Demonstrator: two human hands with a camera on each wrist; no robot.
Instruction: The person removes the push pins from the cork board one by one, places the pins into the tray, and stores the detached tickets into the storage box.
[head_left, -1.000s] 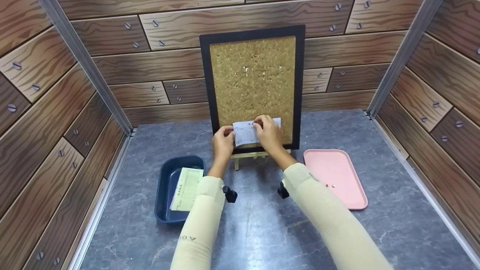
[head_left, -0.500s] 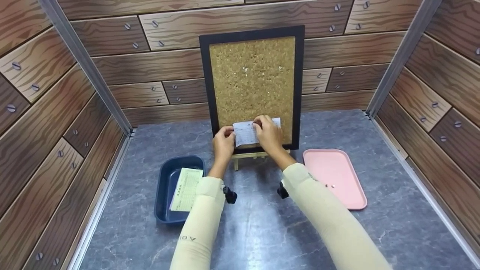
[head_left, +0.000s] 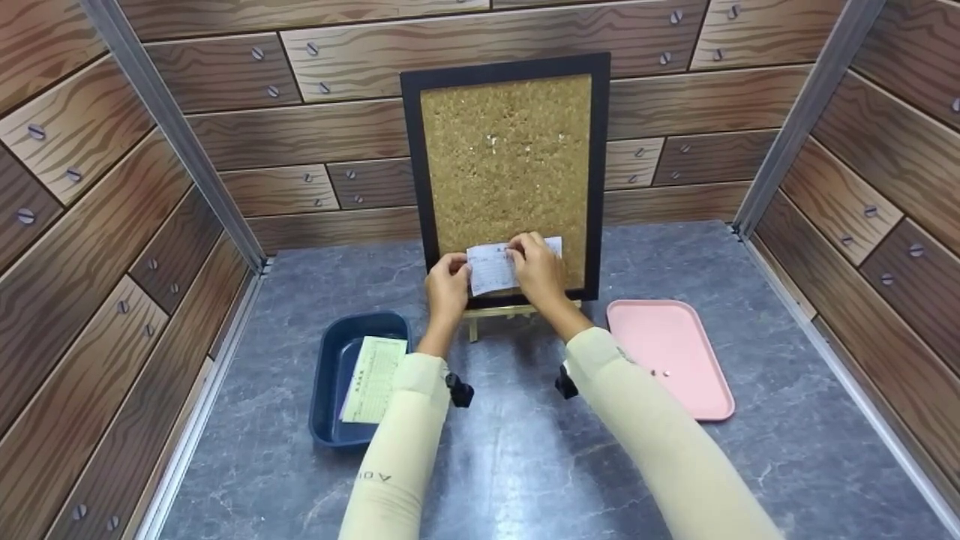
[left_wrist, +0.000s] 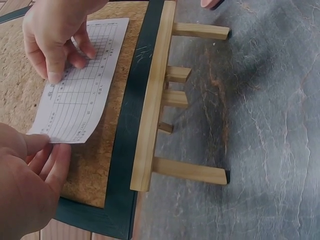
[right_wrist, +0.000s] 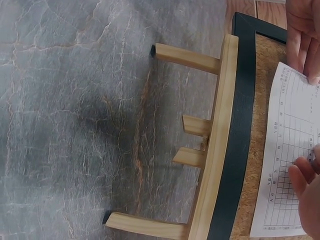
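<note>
A white printed form (head_left: 491, 268) lies against the lower part of a black-framed corkboard (head_left: 510, 165). My left hand (head_left: 447, 289) pinches the form's left edge between thumb and fingers, as the left wrist view shows (left_wrist: 30, 175). My right hand (head_left: 538, 270) lies over the form near the middle of its top edge, hiding part of it. In the left wrist view, a fingertip of the right hand (left_wrist: 57, 37) presses at that edge, the other fingers bent close to the paper. I cannot tell whether something small sits beneath those fingertips.
A small wooden easel (left_wrist: 155, 95) supports the board. To the left stands a blue tray (head_left: 324, 390) with green forms (head_left: 377, 379) in it. A pink tray (head_left: 660, 330) at the right bears a few tiny pieces (head_left: 667, 373). Wood-patterned walls (head_left: 315, 135) surround the grey tabletop.
</note>
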